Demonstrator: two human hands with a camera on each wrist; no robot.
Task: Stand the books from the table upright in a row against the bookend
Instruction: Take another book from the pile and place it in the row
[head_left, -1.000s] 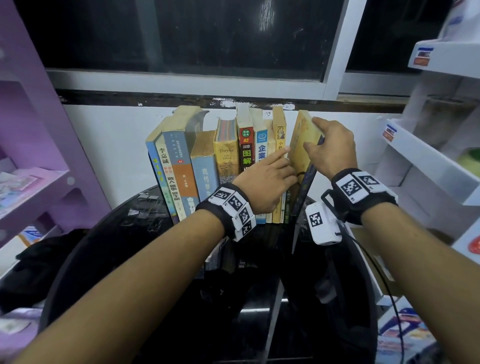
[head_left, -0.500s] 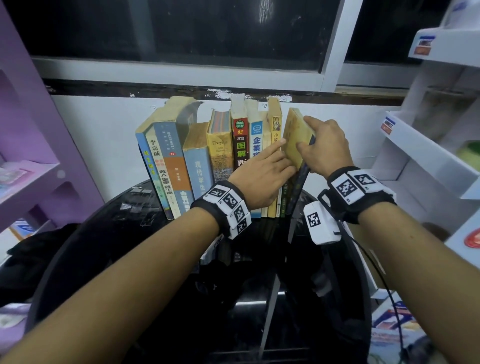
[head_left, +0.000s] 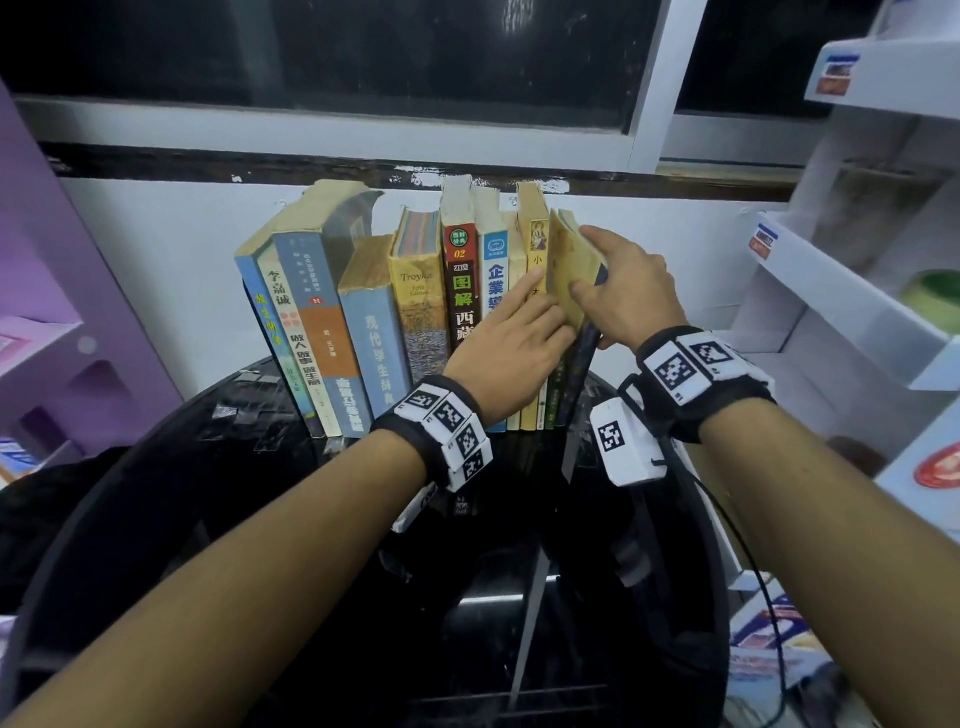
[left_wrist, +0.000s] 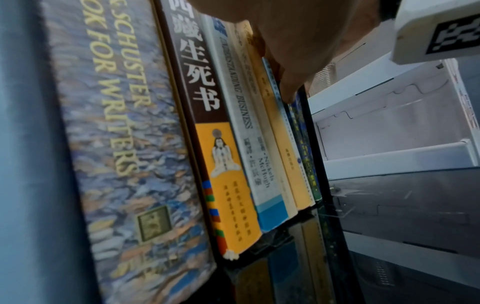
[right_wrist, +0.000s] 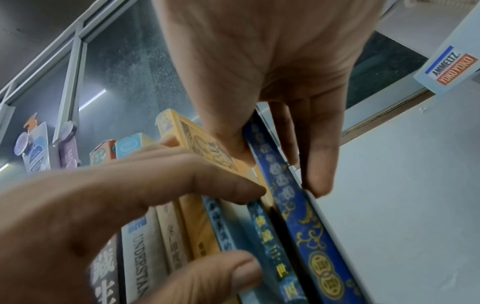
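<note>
A row of upright books (head_left: 415, 301) stands on the black glass table (head_left: 234, 467), against the wall. At its right end is a thin book with a yellowed cover (head_left: 563, 270) and a blue patterned spine (right_wrist: 285, 195). My right hand (head_left: 608, 280) pinches its top, thumb on the left face and fingers on the right. The dark bookend plate (head_left: 579, 374) leans against that book's right side and shows as a grey edge (right_wrist: 335, 236) in the right wrist view. My left hand (head_left: 540, 306) lies with straight fingers (left_wrist: 291, 88) on the neighbouring spines.
A purple shelf unit (head_left: 52, 312) stands to the left and white shelves (head_left: 857, 322) to the right. A white wall and dark window close off the back. Magazines (head_left: 769, 639) lie low beside the table's right edge.
The yellow-covered book has swung from leaning right to nearly flush with the row, my right hand moving with it. My left hand has stayed on the spines, its index finger now stretched out.
</note>
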